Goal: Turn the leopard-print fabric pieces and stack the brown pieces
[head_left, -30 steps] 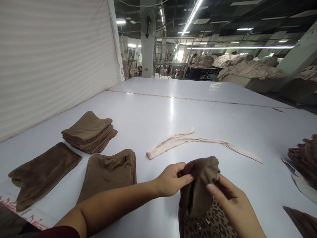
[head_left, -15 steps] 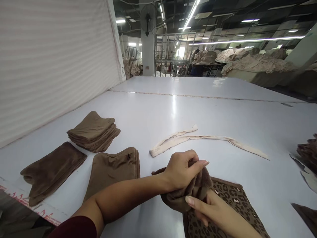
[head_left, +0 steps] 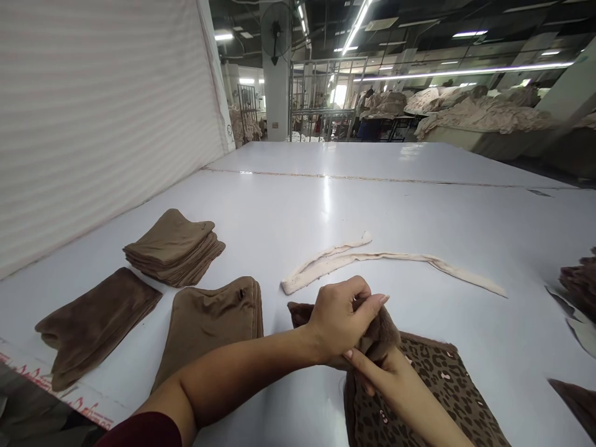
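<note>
A bunched piece of brown plush fabric (head_left: 387,330) is between my two hands, above the table. My left hand (head_left: 342,316) is closed over its top, thumb pressed against the curled fingers. Lower down, my right hand (head_left: 379,372) grips the same piece from the right, with its thumb on the near side and most fingers hidden. Beneath and beside my right forearm lies a leopard-print brown fabric piece (head_left: 449,379) with small pink marks. Left of my left forearm sits a brown fabric stack (head_left: 209,316) with a small dark hole near its top corner.
Two more brown stacks, one lighter (head_left: 170,245) and one darker (head_left: 100,316), lie at the left. A cream fabric strip (head_left: 335,264) curves across the white table (head_left: 261,205). Dark plush pieces (head_left: 580,279) rest at the right edge. A white sheet (head_left: 107,112) hangs at the left.
The brown piece has been turned and bunched tighter between my hands. My right hand has shifted slightly up and left, and less of the fabric hangs below.
</note>
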`<state>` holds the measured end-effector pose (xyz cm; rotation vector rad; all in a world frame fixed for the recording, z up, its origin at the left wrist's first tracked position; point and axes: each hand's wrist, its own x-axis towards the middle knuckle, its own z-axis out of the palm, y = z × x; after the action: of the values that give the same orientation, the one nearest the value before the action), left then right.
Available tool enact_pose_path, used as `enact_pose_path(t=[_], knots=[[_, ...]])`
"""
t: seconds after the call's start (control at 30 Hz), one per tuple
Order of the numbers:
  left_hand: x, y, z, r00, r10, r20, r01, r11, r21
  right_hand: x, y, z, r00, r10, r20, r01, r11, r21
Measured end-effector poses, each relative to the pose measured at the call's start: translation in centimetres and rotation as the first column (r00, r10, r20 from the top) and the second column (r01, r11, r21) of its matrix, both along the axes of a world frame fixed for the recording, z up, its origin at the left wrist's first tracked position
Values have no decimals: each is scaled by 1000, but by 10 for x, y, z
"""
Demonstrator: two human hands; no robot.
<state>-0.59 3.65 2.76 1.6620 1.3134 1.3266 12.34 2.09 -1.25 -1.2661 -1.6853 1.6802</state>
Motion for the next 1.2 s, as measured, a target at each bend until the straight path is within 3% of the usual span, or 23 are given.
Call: enact_pose_path(t=[0.17,0.3,0.33,0.4,0.5,0.63,0.73,0.83,0.93,0.97,1.03,1.1,1.2], knots=[[-15,5,-11,988,-123,97,136,979,-151,1,-1,-1,977,-120,-178,90,982,-167],[-28,4,-31,902,-282,327,393,848,-354,8,-2,-1,936,-204,-286,129,957,-260],[-29,2,-36,882,-260,394,404,846,-347,8,-3,-1,939,-203,-278,133,958,-253],[-30,-1,-42,890,-160,427,300,911,-283,7,-4,-1,963,-187,-193,156,974,-166],[-30,-3,-40,968,-22,249,61,987,-147,3,-4,0,988,-140,-62,139,990,-22],[-31,-5,-31,999,35,-3,-35,997,62,3,-1,2,990,-94,-106,82,990,-111],[-31,-7,-30,991,96,-95,-79,982,174,10,0,4,996,-20,-90,7,988,-153],[-33,-6,-37,994,78,-74,-73,995,68,15,-3,5,979,-17,-204,-33,970,-242],[-35,-7,-44,990,-17,-143,-6,987,-158,10,-7,9,915,-189,-357,69,944,-321],[-36,-8,-43,979,-22,-203,-14,984,-175,8,-8,11,894,-242,-378,112,935,-336],[-39,-11,-35,954,38,-298,-64,995,-79,2,-10,13,875,-295,-383,163,926,-341],[-43,-15,-20,949,53,-312,-38,998,54,0,-10,13,881,-290,-373,170,931,-322],[-46,-19,-3,923,-164,-347,177,984,6,1,-11,9,894,-260,-365,176,953,-248]])
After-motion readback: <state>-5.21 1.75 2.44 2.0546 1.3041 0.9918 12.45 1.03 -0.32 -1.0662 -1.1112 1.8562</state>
